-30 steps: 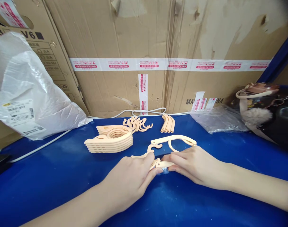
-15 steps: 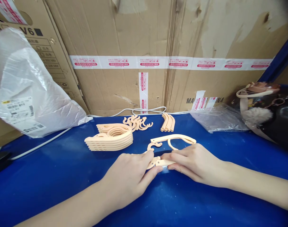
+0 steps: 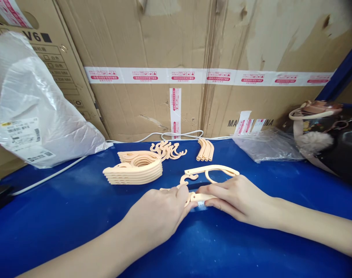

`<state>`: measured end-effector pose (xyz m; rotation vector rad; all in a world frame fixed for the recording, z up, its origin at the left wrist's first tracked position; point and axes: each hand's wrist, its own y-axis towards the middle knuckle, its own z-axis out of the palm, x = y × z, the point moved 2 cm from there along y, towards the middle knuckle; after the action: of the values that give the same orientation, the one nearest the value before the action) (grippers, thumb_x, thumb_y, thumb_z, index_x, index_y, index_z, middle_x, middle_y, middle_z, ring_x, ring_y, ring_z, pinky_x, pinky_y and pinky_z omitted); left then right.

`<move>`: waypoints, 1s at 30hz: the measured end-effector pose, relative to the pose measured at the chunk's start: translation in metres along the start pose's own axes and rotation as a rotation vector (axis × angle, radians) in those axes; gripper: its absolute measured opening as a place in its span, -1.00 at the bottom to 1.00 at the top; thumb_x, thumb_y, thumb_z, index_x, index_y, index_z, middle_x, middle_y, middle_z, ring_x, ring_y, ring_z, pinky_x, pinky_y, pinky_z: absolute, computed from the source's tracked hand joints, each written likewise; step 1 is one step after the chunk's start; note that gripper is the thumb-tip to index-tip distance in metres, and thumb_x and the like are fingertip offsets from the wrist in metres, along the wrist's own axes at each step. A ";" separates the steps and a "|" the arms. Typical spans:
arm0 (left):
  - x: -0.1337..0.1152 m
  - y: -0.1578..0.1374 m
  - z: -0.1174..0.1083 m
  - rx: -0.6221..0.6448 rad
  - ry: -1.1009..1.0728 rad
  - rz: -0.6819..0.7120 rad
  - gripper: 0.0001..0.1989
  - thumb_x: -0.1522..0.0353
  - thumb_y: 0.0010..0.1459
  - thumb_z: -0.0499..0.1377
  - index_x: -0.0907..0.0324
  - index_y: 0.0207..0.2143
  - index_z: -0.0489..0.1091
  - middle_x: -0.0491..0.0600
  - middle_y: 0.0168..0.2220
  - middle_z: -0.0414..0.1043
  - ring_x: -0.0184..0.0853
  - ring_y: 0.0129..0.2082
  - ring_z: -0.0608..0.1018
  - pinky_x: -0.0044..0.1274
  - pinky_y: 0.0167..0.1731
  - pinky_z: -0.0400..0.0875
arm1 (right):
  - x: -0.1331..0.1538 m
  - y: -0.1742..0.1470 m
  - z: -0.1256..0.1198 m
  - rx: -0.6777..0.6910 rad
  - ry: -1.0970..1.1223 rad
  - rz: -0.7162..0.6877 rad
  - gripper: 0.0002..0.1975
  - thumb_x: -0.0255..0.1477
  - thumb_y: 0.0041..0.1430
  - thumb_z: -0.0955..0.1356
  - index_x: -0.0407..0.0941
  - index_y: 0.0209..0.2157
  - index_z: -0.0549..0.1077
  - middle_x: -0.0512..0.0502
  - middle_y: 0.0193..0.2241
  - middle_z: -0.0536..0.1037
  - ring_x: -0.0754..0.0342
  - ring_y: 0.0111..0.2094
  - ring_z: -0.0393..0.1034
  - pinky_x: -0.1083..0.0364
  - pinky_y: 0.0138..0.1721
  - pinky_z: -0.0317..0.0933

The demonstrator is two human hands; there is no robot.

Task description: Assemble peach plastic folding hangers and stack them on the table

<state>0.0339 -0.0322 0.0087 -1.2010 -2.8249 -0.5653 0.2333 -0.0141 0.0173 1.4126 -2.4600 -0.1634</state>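
Note:
Low over the blue table, my left hand [image 3: 164,210] is closed round a beige plastic hanger piece, most of it hidden by the fingers. My right hand [image 3: 236,199] pinches a beige hanger arm [image 3: 201,197] whose holed end meets the piece in my left hand. Just beyond the hands lie a curved hanger arm [image 3: 213,167] and a beige hanger hook [image 3: 185,178]. A stack of hanger arms [image 3: 135,175] stands farther back on the left. Behind it is a heap of small hooks [image 3: 168,151], with several short curved pieces [image 3: 205,150] to its right.
Large cardboard boxes [image 3: 135,104] wall off the back of the blue table [image 3: 222,247]. A white plastic parcel [image 3: 43,108] leans at the left, near a white cable [image 3: 53,177]. At the right are a clear plastic bag [image 3: 265,146] and a black bag [image 3: 344,146].
My left hand has shifted slightly and its thumb has drawn in, covering more of the piece. The right hand keeps its pinch, almost in place.

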 end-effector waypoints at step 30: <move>-0.005 -0.005 -0.005 -0.185 0.040 0.109 -0.77 0.35 0.28 -0.06 0.16 -0.45 0.22 -0.13 -0.58 0.34 -0.35 -0.62 0.45 -0.53 -0.63 0.17 | -0.001 -0.001 0.003 0.068 0.046 -0.003 -0.70 -0.36 0.39 0.15 -0.05 0.04 0.36 -0.05 -0.27 0.56 0.14 -0.35 0.43 0.18 -0.33 0.19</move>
<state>0.0334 -0.0401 0.0114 -1.3464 -2.7029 -0.8495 0.2340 -0.0139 0.0143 1.4307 -2.4475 -0.0478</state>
